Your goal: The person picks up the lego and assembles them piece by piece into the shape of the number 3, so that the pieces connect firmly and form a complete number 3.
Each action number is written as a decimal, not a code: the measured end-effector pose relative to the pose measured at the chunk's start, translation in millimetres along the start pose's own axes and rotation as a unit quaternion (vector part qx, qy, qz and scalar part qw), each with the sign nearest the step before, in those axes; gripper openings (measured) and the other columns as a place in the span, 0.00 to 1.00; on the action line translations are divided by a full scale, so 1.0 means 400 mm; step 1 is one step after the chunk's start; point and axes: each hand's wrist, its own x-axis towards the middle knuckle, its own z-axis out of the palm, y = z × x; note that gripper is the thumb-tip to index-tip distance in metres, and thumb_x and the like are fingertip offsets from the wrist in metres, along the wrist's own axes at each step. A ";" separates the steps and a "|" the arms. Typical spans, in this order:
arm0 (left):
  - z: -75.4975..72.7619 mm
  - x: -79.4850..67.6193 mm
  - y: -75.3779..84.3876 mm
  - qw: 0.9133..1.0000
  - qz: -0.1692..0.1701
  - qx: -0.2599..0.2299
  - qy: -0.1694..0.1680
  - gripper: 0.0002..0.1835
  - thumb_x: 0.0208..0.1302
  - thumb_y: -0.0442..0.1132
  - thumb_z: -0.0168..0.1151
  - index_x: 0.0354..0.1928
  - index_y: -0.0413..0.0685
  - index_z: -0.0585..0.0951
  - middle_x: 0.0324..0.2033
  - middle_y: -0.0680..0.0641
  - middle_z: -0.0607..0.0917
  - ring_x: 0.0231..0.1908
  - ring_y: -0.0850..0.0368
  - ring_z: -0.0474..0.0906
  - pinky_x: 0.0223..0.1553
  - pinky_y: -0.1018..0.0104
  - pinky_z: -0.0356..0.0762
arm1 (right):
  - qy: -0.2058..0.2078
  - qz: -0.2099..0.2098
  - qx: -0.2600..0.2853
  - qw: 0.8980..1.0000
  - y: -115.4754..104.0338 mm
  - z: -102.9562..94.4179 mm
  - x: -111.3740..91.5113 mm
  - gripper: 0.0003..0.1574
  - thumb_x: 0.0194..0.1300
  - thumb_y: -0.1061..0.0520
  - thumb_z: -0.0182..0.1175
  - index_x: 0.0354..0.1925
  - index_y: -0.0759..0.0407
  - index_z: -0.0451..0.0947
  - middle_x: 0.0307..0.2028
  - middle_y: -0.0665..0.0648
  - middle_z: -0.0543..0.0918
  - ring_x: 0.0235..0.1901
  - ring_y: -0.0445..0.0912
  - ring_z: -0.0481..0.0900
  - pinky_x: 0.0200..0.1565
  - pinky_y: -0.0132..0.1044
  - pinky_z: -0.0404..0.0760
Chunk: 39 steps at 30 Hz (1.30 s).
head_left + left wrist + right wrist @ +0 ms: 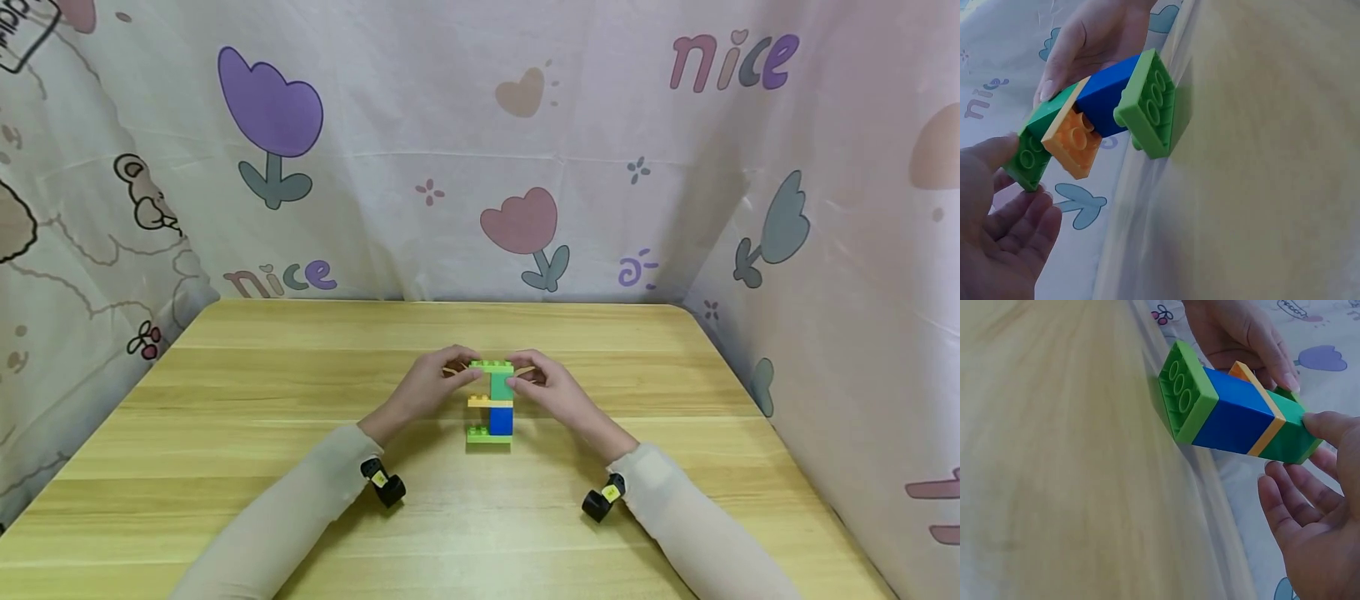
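Observation:
A stack of toy building bricks stands upright between both hands in the head view. From the bottom it has a light green plate [480, 439], a blue brick [501, 422], an orange plate [480, 402], a green brick [501, 386] and a light green top plate [491, 365]. Both wrist views show the hollow underside of the bottom plate [1179, 387], so it is off the table. My left hand [431, 379] pinches the top plate's left end. With its thumb on the green brick, my right hand [551, 383] grips the stack's upper right side.
A wooden table [225, 400] lies under the hands. Behind it hangs a pale printed curtain [375, 100], which continues along both sides. Small black cameras [386, 485] are worn at both wrists over the light sleeves [285, 517].

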 end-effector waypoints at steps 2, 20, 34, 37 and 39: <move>-0.001 0.005 -0.005 1.000 -0.009 0.006 -0.002 0.15 0.66 0.52 0.63 0.51 0.57 0.82 0.42 0.57 0.84 0.42 0.58 0.80 0.47 0.58 0.79 | 0.000 0.003 0.000 1.000 0.006 -0.001 0.006 0.30 0.70 0.50 0.61 0.64 0.60 0.70 0.53 0.58 0.77 0.48 0.49 0.80 0.47 0.41 0.80; 0.001 0.040 -0.037 0.998 -0.051 0.029 -0.040 0.15 0.67 0.52 0.62 0.51 0.57 0.82 0.44 0.55 0.83 0.46 0.55 0.79 0.52 0.52 0.76 | -0.014 0.075 0.065 0.995 0.039 -0.003 0.048 0.25 0.71 0.55 0.60 0.63 0.59 0.71 0.51 0.62 0.77 0.46 0.52 0.80 0.49 0.46 0.80; 0.004 0.051 -0.065 0.997 -0.045 0.016 -0.055 0.12 0.68 0.49 0.62 0.48 0.52 0.83 0.42 0.53 0.85 0.47 0.56 0.80 0.52 0.54 0.76 | -0.025 0.097 0.100 0.990 0.062 0.004 0.065 0.30 0.71 0.54 0.60 0.65 0.66 0.68 0.54 0.65 0.76 0.47 0.51 0.80 0.52 0.43 0.79; 0.007 0.054 -0.073 0.997 -0.048 0.019 -0.057 0.12 0.68 0.49 0.62 0.47 0.53 0.83 0.42 0.54 0.85 0.48 0.56 0.80 0.52 0.54 0.76 | -0.027 0.103 0.100 0.989 0.063 0.004 0.067 0.31 0.71 0.54 0.60 0.66 0.67 0.67 0.56 0.66 0.75 0.47 0.51 0.79 0.52 0.44 0.79; 0.008 0.056 -0.077 0.997 -0.049 0.022 -0.059 0.12 0.68 0.50 0.62 0.47 0.53 0.83 0.42 0.54 0.85 0.48 0.55 0.80 0.52 0.54 0.76 | -0.027 0.106 0.101 0.989 0.064 0.004 0.068 0.31 0.71 0.54 0.60 0.65 0.67 0.67 0.56 0.66 0.74 0.47 0.51 0.79 0.52 0.44 0.79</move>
